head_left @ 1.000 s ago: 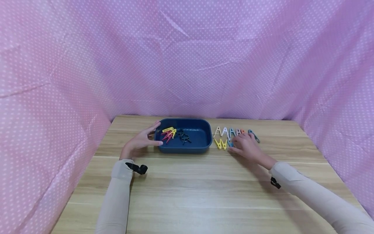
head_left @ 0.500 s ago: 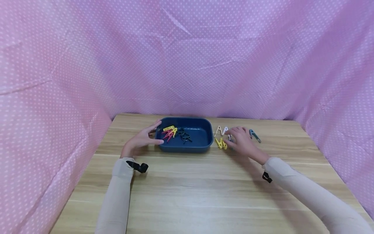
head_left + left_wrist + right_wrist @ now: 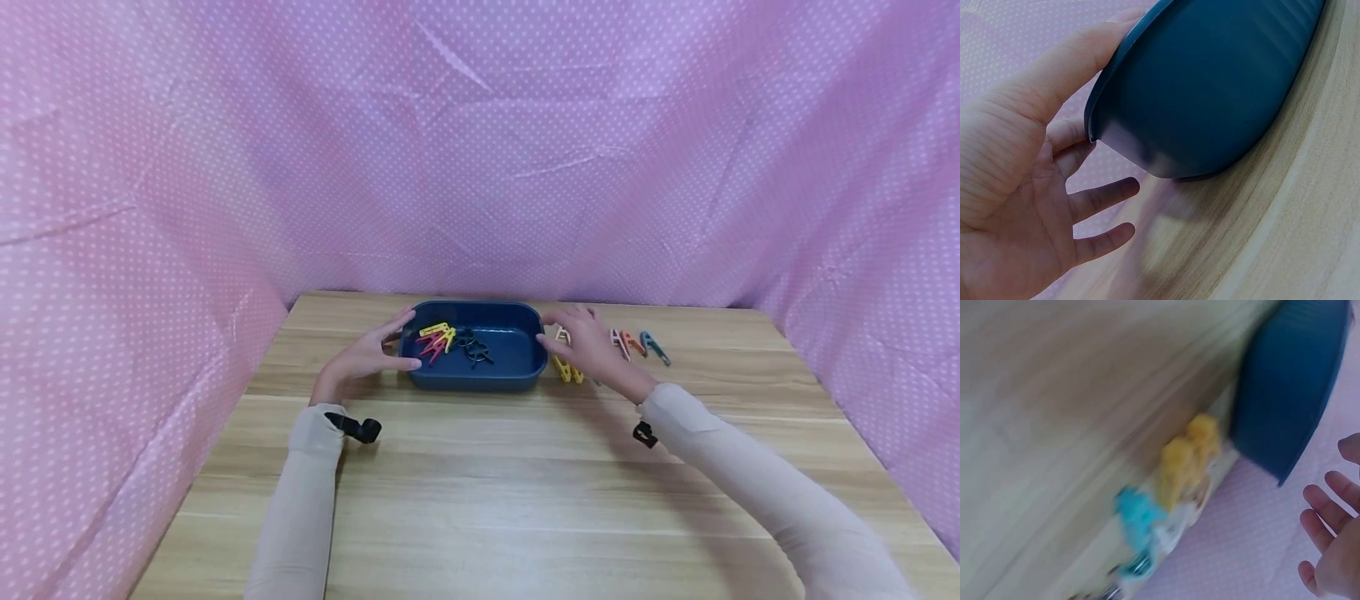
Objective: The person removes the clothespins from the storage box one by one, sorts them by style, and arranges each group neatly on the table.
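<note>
A dark blue plastic basin stands near the table's back. My left hand holds its left end; in the left wrist view the thumb lies over the rim and two lower fingers are spread free. My right hand is at the right end, thumb and index fingertip right at the rim, fingers loosely bent with nothing held. Yellow clothespins, red clothespins and dark green ring-shaped clips lie inside. Under and beside my right hand are yellow clothespins and others partly hidden by it.
Right of my hand lie a pale clothespin, an orange clothespin and a teal clothespin. Pink dotted cloth hangs behind the wooden table and at both sides.
My right hand has moved left from over the row of clothespins to the basin's right end, uncovering the orange and pale clothespins. The left hand has stayed in place.
</note>
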Demonstrator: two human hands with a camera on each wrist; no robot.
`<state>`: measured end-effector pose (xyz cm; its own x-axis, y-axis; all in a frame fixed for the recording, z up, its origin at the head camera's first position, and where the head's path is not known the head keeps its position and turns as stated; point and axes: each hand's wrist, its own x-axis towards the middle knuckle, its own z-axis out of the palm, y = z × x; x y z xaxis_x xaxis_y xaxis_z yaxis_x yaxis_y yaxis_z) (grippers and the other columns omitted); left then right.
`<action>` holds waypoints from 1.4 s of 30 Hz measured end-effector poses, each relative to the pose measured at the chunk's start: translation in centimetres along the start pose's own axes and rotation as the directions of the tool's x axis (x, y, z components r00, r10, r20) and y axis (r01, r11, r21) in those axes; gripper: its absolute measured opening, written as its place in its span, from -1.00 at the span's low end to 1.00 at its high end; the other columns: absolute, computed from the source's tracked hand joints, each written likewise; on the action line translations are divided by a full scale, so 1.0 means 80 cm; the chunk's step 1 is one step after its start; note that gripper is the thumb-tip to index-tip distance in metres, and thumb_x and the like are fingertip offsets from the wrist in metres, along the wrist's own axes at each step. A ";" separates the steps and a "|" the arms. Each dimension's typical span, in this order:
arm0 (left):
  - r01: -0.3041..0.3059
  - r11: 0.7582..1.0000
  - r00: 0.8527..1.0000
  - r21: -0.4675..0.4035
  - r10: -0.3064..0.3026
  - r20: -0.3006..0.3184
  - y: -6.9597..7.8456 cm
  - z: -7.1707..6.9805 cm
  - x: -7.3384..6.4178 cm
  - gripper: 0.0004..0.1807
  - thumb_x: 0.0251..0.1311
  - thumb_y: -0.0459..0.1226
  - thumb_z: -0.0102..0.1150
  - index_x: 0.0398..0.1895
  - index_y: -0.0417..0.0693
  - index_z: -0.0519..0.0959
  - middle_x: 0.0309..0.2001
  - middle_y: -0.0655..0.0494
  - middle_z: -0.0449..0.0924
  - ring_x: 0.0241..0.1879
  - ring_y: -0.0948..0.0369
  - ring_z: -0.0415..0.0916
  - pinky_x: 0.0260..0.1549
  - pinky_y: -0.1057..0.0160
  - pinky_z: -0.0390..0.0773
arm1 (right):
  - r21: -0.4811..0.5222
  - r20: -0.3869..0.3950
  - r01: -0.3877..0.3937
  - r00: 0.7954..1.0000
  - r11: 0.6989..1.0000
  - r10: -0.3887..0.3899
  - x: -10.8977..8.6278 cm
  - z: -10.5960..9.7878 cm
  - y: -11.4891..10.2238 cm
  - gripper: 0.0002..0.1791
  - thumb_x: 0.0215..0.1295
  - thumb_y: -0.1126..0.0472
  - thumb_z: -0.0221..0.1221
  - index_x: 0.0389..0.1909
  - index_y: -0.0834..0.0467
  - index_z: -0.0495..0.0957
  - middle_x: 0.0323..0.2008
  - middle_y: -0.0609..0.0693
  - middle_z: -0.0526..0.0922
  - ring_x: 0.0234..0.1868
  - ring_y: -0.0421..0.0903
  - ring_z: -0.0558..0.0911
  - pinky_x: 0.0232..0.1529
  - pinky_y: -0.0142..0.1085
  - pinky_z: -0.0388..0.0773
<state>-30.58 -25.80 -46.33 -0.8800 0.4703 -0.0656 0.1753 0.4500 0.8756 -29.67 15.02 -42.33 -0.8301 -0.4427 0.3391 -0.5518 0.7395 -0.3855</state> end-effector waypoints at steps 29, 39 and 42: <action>0.016 0.998 1.000 -0.054 -0.016 0.000 0.008 0.001 -0.005 0.09 0.22 -0.02 0.43 0.67 0.31 -0.08 0.67 0.36 -0.33 0.63 -0.11 -0.16 0.55 -0.25 -0.05 | 0.065 0.220 0.115 0.967 0.991 -0.127 0.080 0.072 -0.098 -0.58 0.33 0.14 0.36 0.18 0.15 0.64 0.17 0.04 0.69 0.21 0.04 0.52 0.31 0.08 0.31; 0.009 0.999 1.000 -0.042 -0.009 -0.004 0.007 0.000 -0.004 0.08 0.21 -0.01 0.44 0.66 0.31 -0.06 0.68 0.33 -0.31 0.63 -0.11 -0.14 0.55 -0.25 -0.04 | 0.062 0.375 0.123 0.917 0.991 -0.137 0.098 0.087 -0.115 -0.50 0.31 0.15 0.38 0.27 0.10 0.60 0.23 0.03 0.66 0.23 0.03 0.48 0.35 0.09 0.27; 0.001 0.999 1.000 -0.047 -0.001 -0.001 0.005 0.001 -0.004 0.07 0.22 -0.03 0.43 0.66 0.29 -0.06 0.68 0.32 -0.31 0.63 -0.12 -0.14 0.55 -0.25 -0.03 | 0.051 0.397 0.119 0.909 0.992 -0.130 0.102 0.092 -0.118 -0.48 0.32 0.14 0.37 0.29 0.09 0.59 0.23 0.03 0.66 0.23 0.02 0.47 0.35 0.08 0.26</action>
<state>-30.19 -25.73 -45.96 -0.8807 0.4691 -0.0657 0.1538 0.4143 0.8970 -31.81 0.72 -42.22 -0.7147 -0.6992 0.0177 -0.6501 0.6546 -0.3859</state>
